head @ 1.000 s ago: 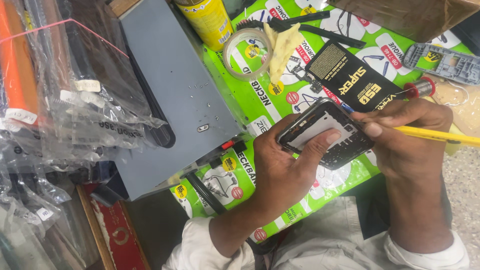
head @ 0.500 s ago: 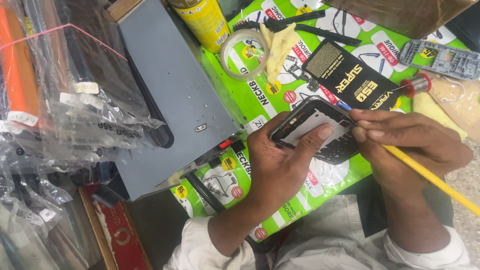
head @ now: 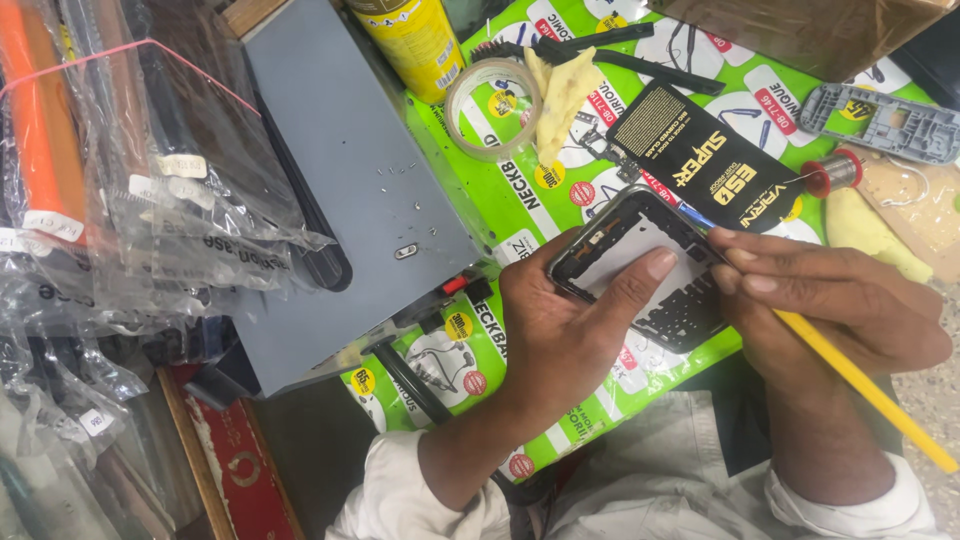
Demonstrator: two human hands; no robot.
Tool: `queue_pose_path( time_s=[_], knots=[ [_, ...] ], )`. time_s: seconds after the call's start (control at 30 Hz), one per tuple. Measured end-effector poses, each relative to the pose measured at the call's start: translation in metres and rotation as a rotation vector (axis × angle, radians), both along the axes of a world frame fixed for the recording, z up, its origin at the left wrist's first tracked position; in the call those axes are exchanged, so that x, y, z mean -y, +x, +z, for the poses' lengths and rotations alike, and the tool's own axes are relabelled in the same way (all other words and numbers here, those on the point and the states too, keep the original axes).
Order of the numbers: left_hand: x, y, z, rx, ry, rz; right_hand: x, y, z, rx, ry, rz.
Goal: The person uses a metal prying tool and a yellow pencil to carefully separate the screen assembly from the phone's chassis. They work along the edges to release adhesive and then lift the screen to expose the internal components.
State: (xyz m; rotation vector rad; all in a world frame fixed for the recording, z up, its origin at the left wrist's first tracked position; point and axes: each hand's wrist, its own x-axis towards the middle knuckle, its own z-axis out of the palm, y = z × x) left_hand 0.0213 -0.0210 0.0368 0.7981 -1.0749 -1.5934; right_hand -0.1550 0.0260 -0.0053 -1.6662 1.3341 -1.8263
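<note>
My left hand (head: 560, 335) grips an opened black phone frame (head: 640, 265), thumb lying across its pale inner face. It is held just above the green printed mat (head: 520, 190). My right hand (head: 830, 310) pinches a yellow-handled tool (head: 865, 390) whose tip meets the frame's upper right edge. The tool's handle runs down to the lower right. A black flat packet (head: 705, 160) lies just beyond the frame.
A grey metal box (head: 350, 180) sits left of the mat. A yellow spray can (head: 410, 40), tape roll (head: 492, 105), yellow cloth (head: 560, 95), solder spool (head: 835, 172) and grey phone shell (head: 880, 122) lie around. Bagged parts (head: 130, 200) hang at left.
The tool's handle swung from nearly level to pointing down-right. Both hands with the phone frame shifted slightly left and down, and my left thumb slid further over the frame.
</note>
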Motion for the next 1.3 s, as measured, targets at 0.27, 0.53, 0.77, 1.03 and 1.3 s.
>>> queue_pose_path(
  time_s=[0.27, 0.53, 0.77, 1.03, 1.3],
  knots=[
    [-0.003, 0.002, 0.005, 0.205, -0.028, -0.030, 0.010, -0.013, -0.005, -0.055, -0.080, 0.003],
    [-0.004, 0.002, 0.004, 0.202, -0.092, -0.021, 0.007, -0.012, 0.006, -0.137, -0.030, 0.000],
    [-0.004, 0.000, 0.000, 0.166, -0.107, -0.029, 0.008, -0.013, 0.007, -0.159, -0.011, -0.001],
    [0.002, 0.003, -0.002, 0.251, -0.066, -0.123, 0.010, -0.031, -0.017, 0.274, 0.073, 0.171],
    [0.005, 0.004, -0.010, 0.215, -0.045, -0.198, 0.018, -0.054, -0.041, 0.795, 0.243, 0.533]
  ],
)
